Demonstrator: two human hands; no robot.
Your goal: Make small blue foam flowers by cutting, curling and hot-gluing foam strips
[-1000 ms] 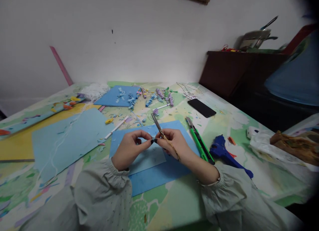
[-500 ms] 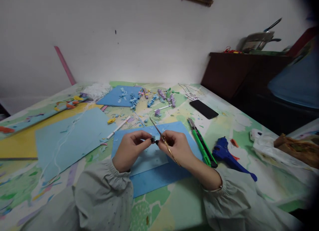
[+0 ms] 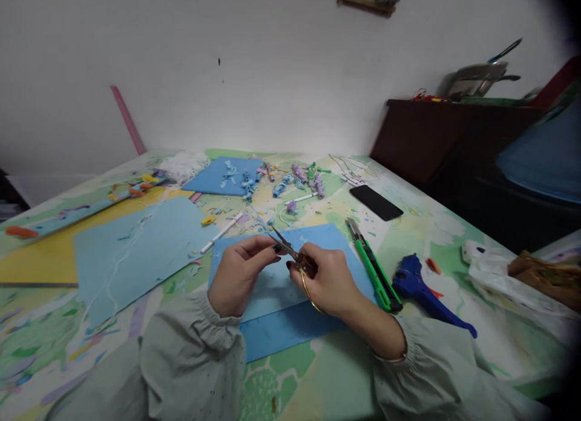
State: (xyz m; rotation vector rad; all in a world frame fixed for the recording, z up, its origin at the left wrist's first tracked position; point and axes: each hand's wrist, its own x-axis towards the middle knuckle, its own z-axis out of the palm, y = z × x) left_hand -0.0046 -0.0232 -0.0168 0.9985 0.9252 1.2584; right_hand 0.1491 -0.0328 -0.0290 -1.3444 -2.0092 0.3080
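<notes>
My right hand (image 3: 324, 276) is closed round a small pair of gold-handled scissors (image 3: 297, 257), whose blades point up and left, slightly parted. Their tips reach the fingertips of my left hand (image 3: 240, 273), which is closed in a pinch. Whatever sits in that pinch is hidden by the fingers and blades. Both hands are above a light blue sheet (image 3: 276, 294), which lies over a darker blue sheet (image 3: 290, 331). A thin blue strip (image 3: 258, 215) shows just beyond the left fingers; I cannot tell whether it touches them.
To the right lie a green utility knife (image 3: 374, 270), a blue glue gun (image 3: 424, 294) and a black phone (image 3: 376, 202). Small decorated rolls (image 3: 282, 185) and paper scraps are strewn farther back. A white stick (image 3: 221, 233) and a pale blue sheet (image 3: 149, 245) lie left.
My right hand has turned the scissors so that the blades now lie at my left fingertips. The small blue piece seen between the hands is no longer visible. The view has shifted slightly.
</notes>
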